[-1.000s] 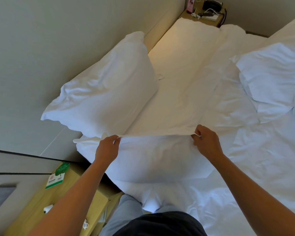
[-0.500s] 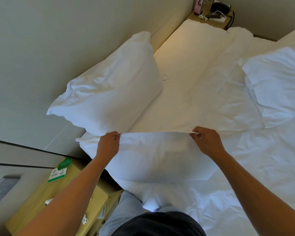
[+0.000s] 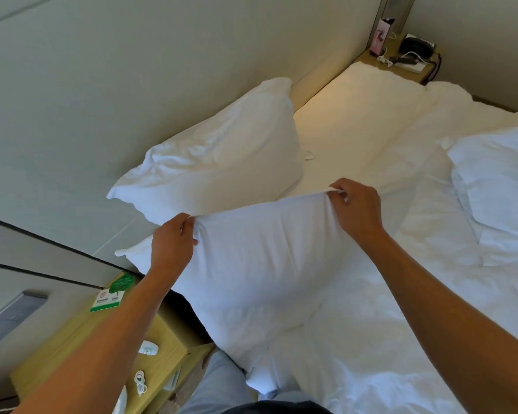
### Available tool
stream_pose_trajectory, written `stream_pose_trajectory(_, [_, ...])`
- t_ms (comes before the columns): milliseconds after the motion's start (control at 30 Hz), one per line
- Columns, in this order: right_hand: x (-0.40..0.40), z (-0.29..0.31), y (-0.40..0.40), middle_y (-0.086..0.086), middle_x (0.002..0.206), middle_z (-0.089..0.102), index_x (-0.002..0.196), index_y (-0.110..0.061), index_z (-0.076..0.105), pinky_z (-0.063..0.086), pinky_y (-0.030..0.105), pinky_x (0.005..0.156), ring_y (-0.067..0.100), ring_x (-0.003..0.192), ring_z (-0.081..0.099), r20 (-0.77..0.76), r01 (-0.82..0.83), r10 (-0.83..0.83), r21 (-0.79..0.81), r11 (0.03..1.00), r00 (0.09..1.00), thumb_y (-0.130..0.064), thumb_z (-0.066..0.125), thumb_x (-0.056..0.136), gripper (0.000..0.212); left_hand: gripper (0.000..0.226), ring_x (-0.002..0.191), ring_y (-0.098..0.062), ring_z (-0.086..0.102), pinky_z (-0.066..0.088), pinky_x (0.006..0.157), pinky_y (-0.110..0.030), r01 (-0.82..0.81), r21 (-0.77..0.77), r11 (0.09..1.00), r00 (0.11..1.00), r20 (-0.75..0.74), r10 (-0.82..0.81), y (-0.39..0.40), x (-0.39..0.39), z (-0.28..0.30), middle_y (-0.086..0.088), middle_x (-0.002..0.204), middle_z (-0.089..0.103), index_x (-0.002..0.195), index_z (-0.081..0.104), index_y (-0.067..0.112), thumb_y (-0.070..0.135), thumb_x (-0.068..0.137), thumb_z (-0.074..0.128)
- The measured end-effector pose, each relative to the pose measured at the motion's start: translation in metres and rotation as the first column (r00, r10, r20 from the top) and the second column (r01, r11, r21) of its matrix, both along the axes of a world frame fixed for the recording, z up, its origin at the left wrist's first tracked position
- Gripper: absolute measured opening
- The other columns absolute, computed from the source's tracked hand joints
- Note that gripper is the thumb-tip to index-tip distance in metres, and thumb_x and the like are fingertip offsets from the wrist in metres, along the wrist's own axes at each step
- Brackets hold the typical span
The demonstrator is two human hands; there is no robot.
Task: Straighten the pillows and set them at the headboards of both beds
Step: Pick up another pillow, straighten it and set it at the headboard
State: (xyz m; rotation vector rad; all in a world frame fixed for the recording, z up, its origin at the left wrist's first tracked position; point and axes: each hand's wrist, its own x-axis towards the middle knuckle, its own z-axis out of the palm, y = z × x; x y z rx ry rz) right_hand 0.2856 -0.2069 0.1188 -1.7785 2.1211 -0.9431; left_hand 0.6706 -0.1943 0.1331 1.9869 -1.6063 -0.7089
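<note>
While the left hand (image 3: pixel 171 245) and the right hand (image 3: pixel 355 209) each pinch the upper edge of a white pillow (image 3: pixel 257 264), its body hangs below both grips over the bed's (image 3: pixel 371 339) near edge. A second pillow (image 3: pixel 219 162) leans against the headboard (image 3: pixel 72 115) just behind it.

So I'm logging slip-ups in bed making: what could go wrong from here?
Both hands, left hand and right hand, pinch only the held pillow by its top edge, so it might slip from that grip. Swinging it toward the headboard could topple the leaning pillow.
</note>
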Motion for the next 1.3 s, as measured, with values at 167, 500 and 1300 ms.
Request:
stream_pose_trajectory(167, [0.006, 0.026, -0.065, 0.004, 0.092, 0.08, 0.1, -0.017, 0.078, 0.043, 0.024, 0.076, 0.022, 0.082, 0.071, -0.03, -0.014, 0.013, -0.066, 0.998, 0.999, -0.027, 0.066, 0.099, 0.015, 0.031, 0.057, -0.001, 0.071, 0.056, 0.061, -0.032, -0.027, -0.076, 0.997, 0.998, -0.064, 0.022, -0.008, 0.001, 0.015, -0.001, 0.059, 0.072, 0.08, 0.061, 0.023, 0.029, 0.105, 0.044])
stream_pose_trajectory(500, [-0.02, -0.027, -0.1, 0.005, 0.1, 0.079, 0.105, -0.014, 0.077, 0.042, 0.025, 0.077, 0.027, 0.094, 0.073, 0.022, 0.068, -0.071, 0.134, 0.989, 0.997, -0.022, 0.064, 0.102, 0.016, 0.03, 0.062, -0.013, 0.073, 0.061, 0.081, -0.038, 0.0, 0.143, 0.99, 0.995, -0.095, 0.014, 0.001, -0.061, -0.022, -0.003, 0.066, 0.074, 0.089, 0.066, 0.016, 0.025, 0.106, 0.043])
stream_pose_trajectory(1300, [0.032, -0.069, -0.225, 0.012, 0.155, 0.052, 0.15, -0.014, 0.054, 0.049, 0.044, 0.109, 0.034, 0.139, 0.053, -0.15, -0.119, 0.176, 0.326, 0.938, 0.973, -0.024, 0.06, 0.103, 0.048, 0.031, 0.114, -0.032, 0.065, 0.051, 0.095, -0.039, -0.023, 0.225, 0.974, 0.998, 0.054, 0.011, -0.122, -0.036, -0.068, -0.013, 0.125, 0.068, 0.131, 0.06, 0.016, 0.027, 0.103, 0.051])
